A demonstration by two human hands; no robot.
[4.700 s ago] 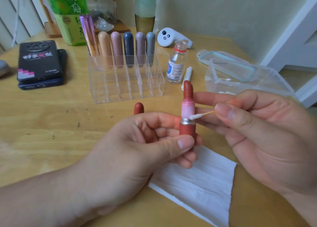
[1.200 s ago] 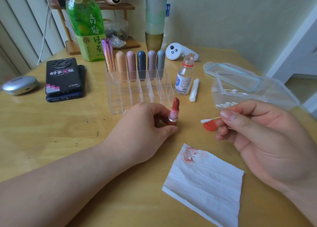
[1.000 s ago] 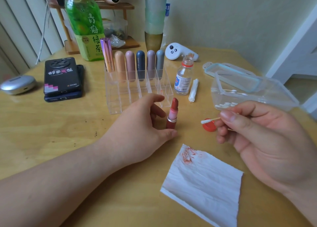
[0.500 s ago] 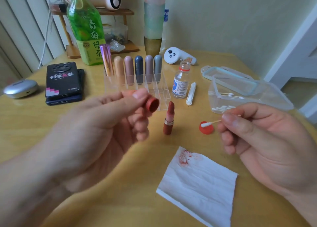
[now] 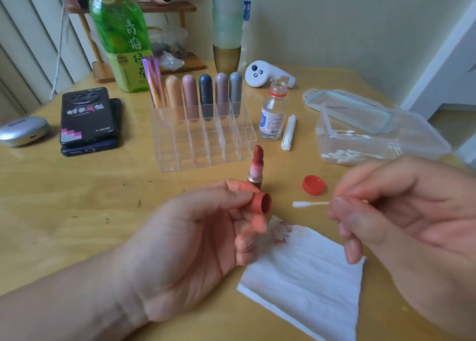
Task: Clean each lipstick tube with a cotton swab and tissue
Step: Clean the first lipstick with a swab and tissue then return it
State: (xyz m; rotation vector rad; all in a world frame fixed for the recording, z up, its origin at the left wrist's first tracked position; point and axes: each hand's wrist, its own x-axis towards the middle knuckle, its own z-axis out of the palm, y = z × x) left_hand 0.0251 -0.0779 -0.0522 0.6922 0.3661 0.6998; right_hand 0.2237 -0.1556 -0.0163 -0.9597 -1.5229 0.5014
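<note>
The left hand (image 5: 185, 240) clamps the short terracotta plastic lipstick cap (image 5: 261, 203) between thumb and curled fingers. The cap's long axis lies nearly level and its open round mouth is turned to the right. Facing that mouth, near but not touching, is the white cotton swab (image 5: 309, 204), pinched by its pale stick in the grip of the right hand (image 5: 401, 212). The stick also lies level, its fluffy bud pointing left, almost in line with the cap's bore. The coming move likely turns on that alignment: the bud must enter the narrow hollow straight, and the right hand is the one placed to carry it in. The uncapped brown-red lipstick tube (image 5: 257, 166) stands upright on the yellow wooden bench (image 5: 77, 199) just behind the cap, free of either grip, its waxy bullet exposed above a pink collar and metallic ring. Below the hands lies a creased white tissue (image 5: 309, 271), soft and smeared red at one corner. A clear acrylic organiser (image 5: 206, 139) further back holds six capped tubes in its back row.
</note>
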